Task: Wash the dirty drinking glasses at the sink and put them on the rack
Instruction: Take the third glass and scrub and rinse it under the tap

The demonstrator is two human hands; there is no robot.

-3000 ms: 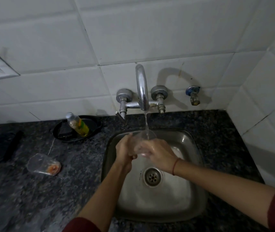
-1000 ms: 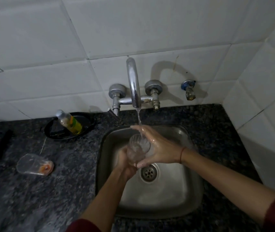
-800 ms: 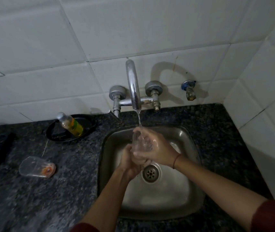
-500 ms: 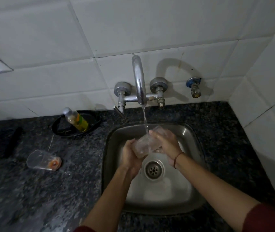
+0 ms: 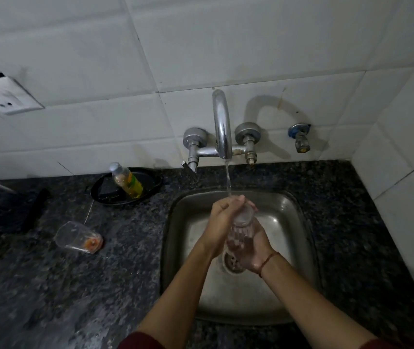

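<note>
A clear ribbed drinking glass is held over the steel sink, under the thin stream from the chrome tap. My left hand wraps over its upper end, fingers curled across the top. My right hand cups it from below and grips its lower part. A second glass lies on its side on the dark counter at the left, with orange residue at its bottom. No rack is in view.
A black dish behind the lying glass holds a small bottle of yellow liquid. Dark objects sit at the far left. A wall socket and a small valve are on the tiled wall.
The glass has turned from lying across my hands to standing more upright. My left hand moved on top of it and my right hand slid underneath. Water keeps running.
</note>
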